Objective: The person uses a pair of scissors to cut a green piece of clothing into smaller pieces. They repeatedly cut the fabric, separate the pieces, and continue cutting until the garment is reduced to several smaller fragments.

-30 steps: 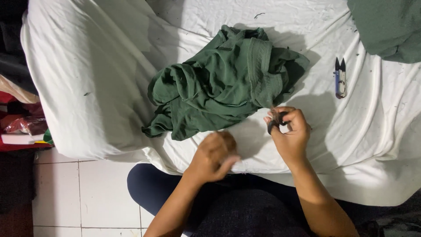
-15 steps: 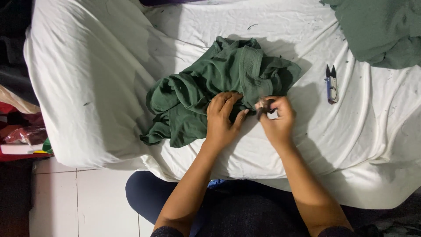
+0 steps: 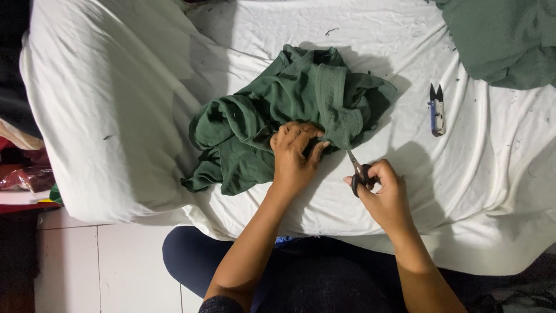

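Our left hand (image 3: 294,155) lies palm down on the green garment (image 3: 289,119), its fingers curled over a fold at the near edge and pinning it to the sheet (image 3: 116,87). Our right hand (image 3: 383,194) is clenched around the dark handles of small scissors (image 3: 358,169); the blades point up and to the left, and their tips meet the lower edge of the garment just beside our left fingertips. We cannot tell whether the blades are parted or closed, as they are thin and partly hidden by the cloth.

From the head view we see the garment bunched in a crumpled heap in the middle of the white sheet, its sleeves and seams folded over one another, with one flap trailing toward the near left. The sheet is wrinkled and speckled with short dark thread ends. To the right of the garment, well apart from it, a thread snipper (image 3: 436,110) with a blue grip lies flat, its points facing away from us. In the far right corner a second green cloth (image 3: 504,40) rests on the sheet, cut off by the frame. Below our forearms we see our dark trousers (image 3: 301,272), and at the left a pale tiled floor (image 3: 98,266) with red clutter (image 3: 20,174) beside it
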